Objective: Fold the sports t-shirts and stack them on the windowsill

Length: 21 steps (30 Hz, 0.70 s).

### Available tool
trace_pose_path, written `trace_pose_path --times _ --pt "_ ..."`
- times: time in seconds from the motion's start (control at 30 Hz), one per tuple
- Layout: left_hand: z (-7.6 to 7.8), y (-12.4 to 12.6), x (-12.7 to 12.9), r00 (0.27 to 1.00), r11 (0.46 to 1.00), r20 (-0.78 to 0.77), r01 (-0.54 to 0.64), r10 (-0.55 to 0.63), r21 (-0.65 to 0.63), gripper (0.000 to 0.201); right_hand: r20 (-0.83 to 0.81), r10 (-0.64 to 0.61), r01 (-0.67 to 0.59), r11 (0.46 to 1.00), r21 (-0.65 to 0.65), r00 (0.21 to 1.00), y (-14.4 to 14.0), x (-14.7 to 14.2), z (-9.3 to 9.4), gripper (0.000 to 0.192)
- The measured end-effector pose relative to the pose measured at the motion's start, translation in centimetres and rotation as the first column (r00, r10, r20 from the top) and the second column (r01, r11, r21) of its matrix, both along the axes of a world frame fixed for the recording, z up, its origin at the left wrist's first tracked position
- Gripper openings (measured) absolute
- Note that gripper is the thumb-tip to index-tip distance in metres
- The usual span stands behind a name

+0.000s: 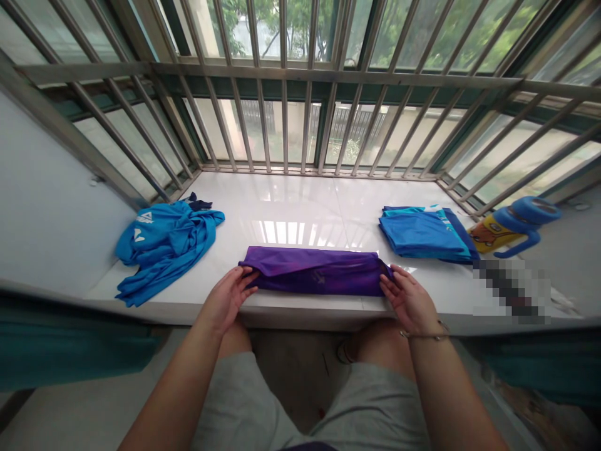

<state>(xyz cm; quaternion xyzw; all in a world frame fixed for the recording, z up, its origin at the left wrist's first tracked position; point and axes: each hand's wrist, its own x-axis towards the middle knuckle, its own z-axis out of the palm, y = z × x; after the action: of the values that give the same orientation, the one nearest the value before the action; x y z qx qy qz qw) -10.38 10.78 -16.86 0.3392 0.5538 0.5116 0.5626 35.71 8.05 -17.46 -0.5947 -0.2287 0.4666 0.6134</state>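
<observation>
Holding a purple garment (313, 270), folded into a long band, near the front edge of the white sill (300, 213); our left hand (228, 297) grips its left end, thumb over the fabric; our right hand (407, 297) pinches its right end; a thin bracelet (425, 335) circles that wrist. To the left, well apart: a crumpled blue shirt (164, 247). To the right: a folded blue stack (425, 233); just beyond it, a blue and yellow bottle (514, 227) on its side. Behind: metal window bars (284, 119).
</observation>
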Motion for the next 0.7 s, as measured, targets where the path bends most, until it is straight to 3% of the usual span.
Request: trace_pose_path --times 0.07,0.13,0.17,0.23,0.3,0.37,0.47,0.6,0.7 --pt "-0.7 0.9 0.8 0.967 0.992 -0.251 0.082 -0.055 0.098 0.041 0.143 -0.010 0.015 0.999 -0.034 0.990 1.3 -0.6 -0.7 0.049" --pt "-1.8 0.9 1.1 0.834 0.970 -0.547 0.184 -0.069 0.158 0.043 0.404 -0.009 0.039 0.997 -0.066 0.915 1.5 -1.2 -1.4 0.053" --pt "-2.4 0.7 1.1 0.739 0.953 -0.671 0.235 -0.049 0.190 0.043 0.558 -0.002 0.043 0.997 -0.062 0.830 1.3 -1.5 -1.7 0.053" --pt "-3.6 0.0 1.0 0.559 0.915 -0.829 0.325 0.019 0.240 0.041 0.814 0.025 -0.004 1.000 -0.028 0.580 0.5 -1.8 -2.3 0.048" --pt "-4.4 -0.8 0.7 0.421 0.901 -0.905 0.368 0.059 0.230 0.040 0.940 0.046 -0.075 0.997 -0.022 0.338 -0.3 -2.0 -2.9 0.042" --pt "-4.6 -1.4 0.3 0.317 0.913 -0.946 0.365 0.061 0.182 0.041 0.979 0.075 -0.101 0.993 -0.056 0.192 -0.7 -2.0 -3.4 0.041" --pt "-4.3 -1.9 -0.2 0.238 0.918 -0.967 0.354 0.094 0.177 0.039 0.985 0.113 -0.043 0.993 -0.108 0.130 -0.8 -2.0 -3.6 0.051" --pt "-3.3 -1.3 -0.4 0.252 0.911 -0.957 0.342 0.146 0.229 0.032 0.975 0.156 0.150 0.972 -0.180 0.158 -0.1 -2.1 -3.1 0.063" --pt "-2.8 0.5 -0.2 0.256 0.919 -0.950 0.300 0.181 0.256 0.030 0.964 0.204 0.233 0.942 -0.241 0.172 1.0 -1.8 -2.9 0.059"
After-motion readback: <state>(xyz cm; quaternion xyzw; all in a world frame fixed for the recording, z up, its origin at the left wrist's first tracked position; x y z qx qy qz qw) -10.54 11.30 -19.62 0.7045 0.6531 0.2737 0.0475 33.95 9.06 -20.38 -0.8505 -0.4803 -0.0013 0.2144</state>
